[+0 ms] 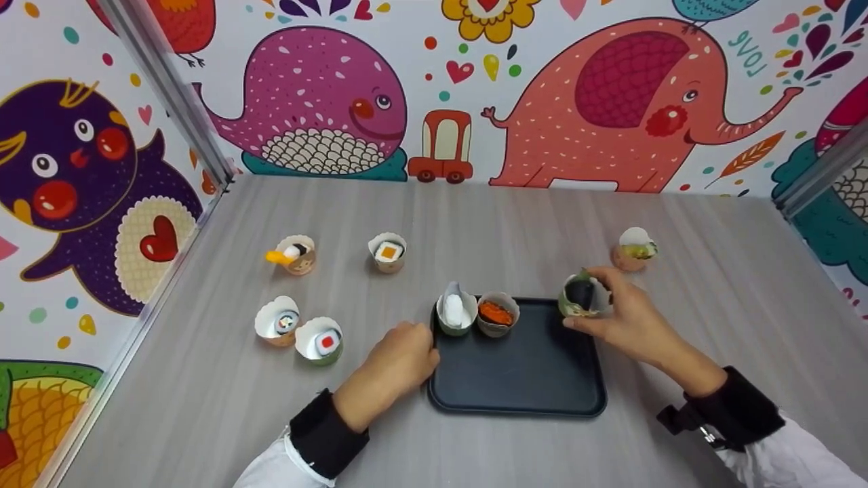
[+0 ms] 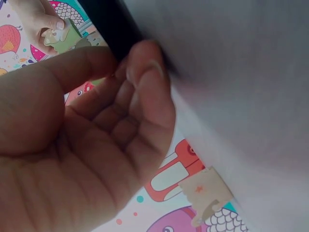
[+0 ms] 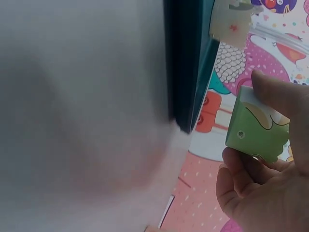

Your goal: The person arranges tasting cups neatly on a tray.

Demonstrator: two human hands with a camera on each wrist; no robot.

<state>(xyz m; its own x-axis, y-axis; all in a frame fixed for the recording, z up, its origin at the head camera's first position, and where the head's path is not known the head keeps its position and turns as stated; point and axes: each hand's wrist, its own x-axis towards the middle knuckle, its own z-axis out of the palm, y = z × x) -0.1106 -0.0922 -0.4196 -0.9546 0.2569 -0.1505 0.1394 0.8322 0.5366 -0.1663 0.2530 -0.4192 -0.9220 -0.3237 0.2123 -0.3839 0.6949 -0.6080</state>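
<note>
My right hand [image 1: 627, 315] holds a green scalloped paper cup [image 1: 576, 295] with a dark, green-tipped piece inside, over the back right corner of the black tray [image 1: 529, 379]. In the right wrist view, thumb and fingers pinch this green cup [image 3: 258, 128] from opposite sides, above the tray's rim [image 3: 190, 72]. My left hand [image 1: 403, 356] grips the tray's left edge, thumb and forefinger meeting at the dark rim [image 2: 108, 29] in the left wrist view. Standing at the tray's back left are a cup with a white piece [image 1: 456, 310] and a cup with orange filling [image 1: 497, 314].
Left of the tray stand a cup with a red-centred roll [image 1: 319, 341], another roll cup [image 1: 277, 321], a cup with an orange-tailed piece [image 1: 296, 255] and one with an orange-square piece [image 1: 388, 253]. A brown cup [image 1: 630, 251] is behind my right hand. Printed panels border the table.
</note>
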